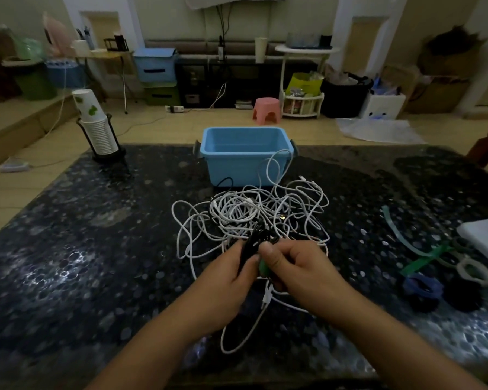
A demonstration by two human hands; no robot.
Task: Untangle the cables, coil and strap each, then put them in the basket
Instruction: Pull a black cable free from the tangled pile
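Cables lie heaped in the middle of the dark speckled table point(82, 249), a loose snarl of white cables point(248, 215) looping over one another, with one loop rising against the front wall of the blue basket point(245, 153). The basket stands just behind the pile, at the far edge of the table, and nothing shows inside it.

At the near side of the tangle the person has both hands together. The left hand point(231, 274) has its fingers curled around a bunched black cable point(251, 249), which sticks up between thumb and fingers. The right hand point(296, 266) is closed too, thumb pressed down toward the left hand, and it pinches a small green strap point(263, 267) right against the black cable. Whether the strap already goes around the bundle I cannot tell; the fingers cover it. Below the hands one white lead point(254, 319) trails toward the near edge of the table and curves back in a long loop, its plug just under the right palm.

Off to the right, well apart from the pile, lie the spare straps point(423, 263): a pale flat one, a green one, and a few rolled into rings, blue, white and dark. A white slab point(485, 235) sits beside them at the table's edge. At the far left corner a stack of paper cups point(99, 128) stands in a black holder.
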